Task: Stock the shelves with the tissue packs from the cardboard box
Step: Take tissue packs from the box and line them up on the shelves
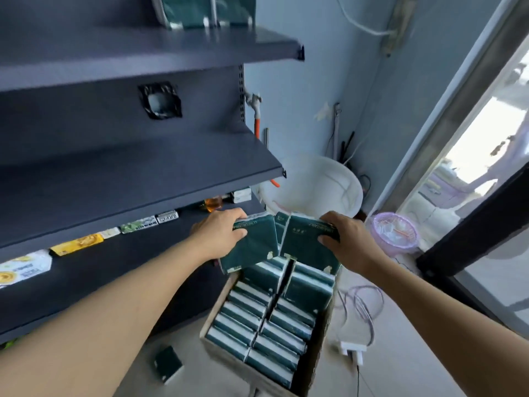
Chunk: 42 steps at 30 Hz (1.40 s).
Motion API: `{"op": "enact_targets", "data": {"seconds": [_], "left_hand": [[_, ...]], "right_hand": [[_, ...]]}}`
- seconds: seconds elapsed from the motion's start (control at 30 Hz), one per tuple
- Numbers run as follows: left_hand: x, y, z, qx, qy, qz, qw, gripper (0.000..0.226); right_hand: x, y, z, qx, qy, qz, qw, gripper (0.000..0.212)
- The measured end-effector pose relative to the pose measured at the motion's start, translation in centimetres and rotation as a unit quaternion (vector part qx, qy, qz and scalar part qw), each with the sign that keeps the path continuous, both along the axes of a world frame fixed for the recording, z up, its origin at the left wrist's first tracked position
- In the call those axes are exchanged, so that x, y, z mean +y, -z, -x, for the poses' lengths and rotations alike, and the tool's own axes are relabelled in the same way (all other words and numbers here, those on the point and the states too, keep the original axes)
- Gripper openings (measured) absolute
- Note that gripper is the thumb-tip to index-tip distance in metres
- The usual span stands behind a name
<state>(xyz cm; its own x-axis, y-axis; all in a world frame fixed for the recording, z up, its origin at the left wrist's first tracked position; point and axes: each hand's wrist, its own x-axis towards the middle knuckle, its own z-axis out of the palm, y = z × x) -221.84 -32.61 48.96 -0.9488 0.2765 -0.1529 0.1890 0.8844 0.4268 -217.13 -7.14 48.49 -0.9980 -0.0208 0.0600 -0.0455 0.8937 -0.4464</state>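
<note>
Tissue packs fill the box [211, 343] on the floor in 2 rows. The left hand [219, 234] grips 1 pack [252, 249], the right hand [347, 239] another [303, 245], both lifted just above the far end. Next, each needs carrying left onto the shelf [137, 184].

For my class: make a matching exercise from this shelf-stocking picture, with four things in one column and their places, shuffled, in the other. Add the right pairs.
Things:
1. cardboard box
2. white basin
3. lilac basket
4. single dark green pack

Places:
A. lying alone on the floor, left of the box
B. on the floor below the hands, filled with rows of tissue packs
C. by the glass door, at the right
D. behind the box, near the blue wall

Pairs: 1-B, 2-D, 3-C, 4-A
</note>
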Motion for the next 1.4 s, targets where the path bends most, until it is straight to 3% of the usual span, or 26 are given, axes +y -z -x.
{"op": "enact_targets", "data": {"seconds": [0.1,0.33,0.63,1.0,1.4], "left_hand": [[-0.9,-4.1,0.1,0.027,-0.017,-0.012,0.999,0.023],[-1.5,-12.5,1.1,0.082,-0.048,-0.042,0.995,0.011],[1.7,-20.3,3.7,0.112,-0.131,-0.095,0.98,0.011],[5.9,-25.7,8.3,0.174,-0.215,-0.057,0.959,0.017],[3.0,-28.1,19.3,0.234,-0.23,-0.029,0.944,0.019]], "right_hand": [[-0.4,-4.2,0.7,0.027,-0.018,0.002,0.999,0.029],[-0.3,-11.9,3.5,0.091,-0.064,-0.019,0.994,0.025],[3.1,-19.7,11.6,0.145,-0.131,-0.019,0.981,0.024],[6.4,-25.2,21.3,0.174,-0.209,-0.002,0.962,0.022],[3.2,-28.7,31.7,0.206,-0.213,-0.006,0.955,0.021]]}}
